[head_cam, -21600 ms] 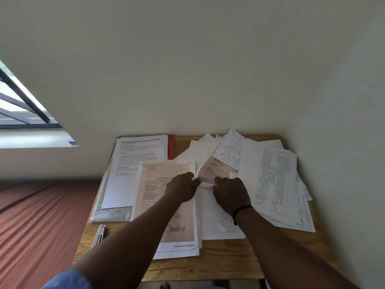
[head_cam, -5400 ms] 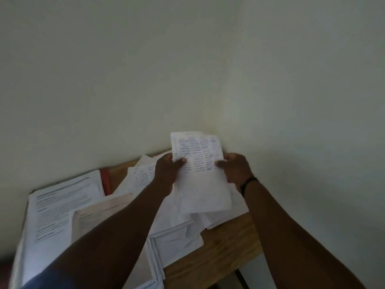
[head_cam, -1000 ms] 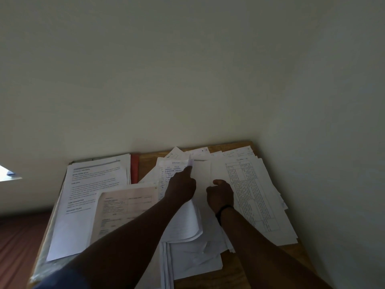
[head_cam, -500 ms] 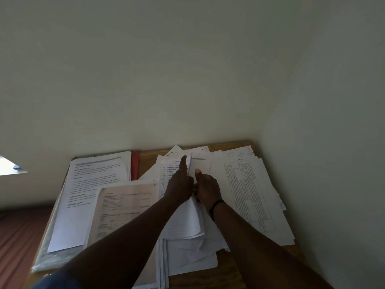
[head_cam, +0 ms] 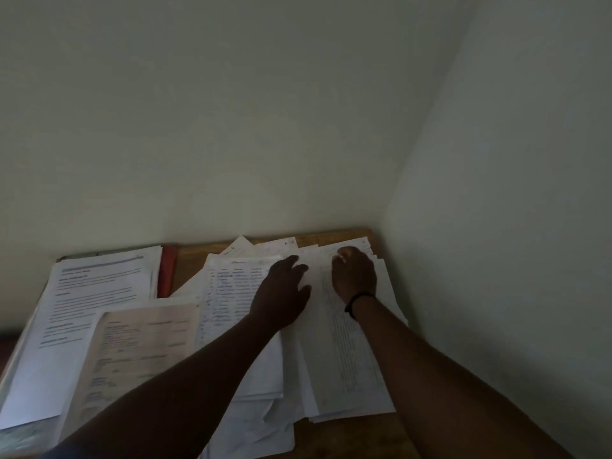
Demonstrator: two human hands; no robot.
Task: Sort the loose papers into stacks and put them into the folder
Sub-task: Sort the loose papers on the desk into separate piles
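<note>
Landmark: the pink-tinted form [head_cam: 145,346], lying near the front left of the desk [head_cam: 334,235]; every place below is given from it.
Printed stack: a typed sheet [head_cam: 96,293] tops a squared pile just behind and left of the pink-tinted form.
Folder: the red folder [head_cam: 167,270] shows as a strip behind the form, at the printed stack's right edge; most of it is covered.
Loose papers: the unsorted heap [head_cam: 265,422] spreads right of the form toward the wall corner.
Left hand: the left hand [head_cam: 281,294], right of the form, lies flat with fingers spread, pressing a sheet of handwritten columns [head_cam: 228,293] and gripping nothing.
Right hand: the right hand [head_cam: 354,274], farther right, has fingers curled at the far edge of a long table sheet [head_cam: 347,352]; whether it pinches that edge cannot be told.
Doing it well: judged from this, the left hand should pin the neighbouring sheets while the right lifts only one sheet.
Risk: thin sheets cling, so two may rise together.
</note>
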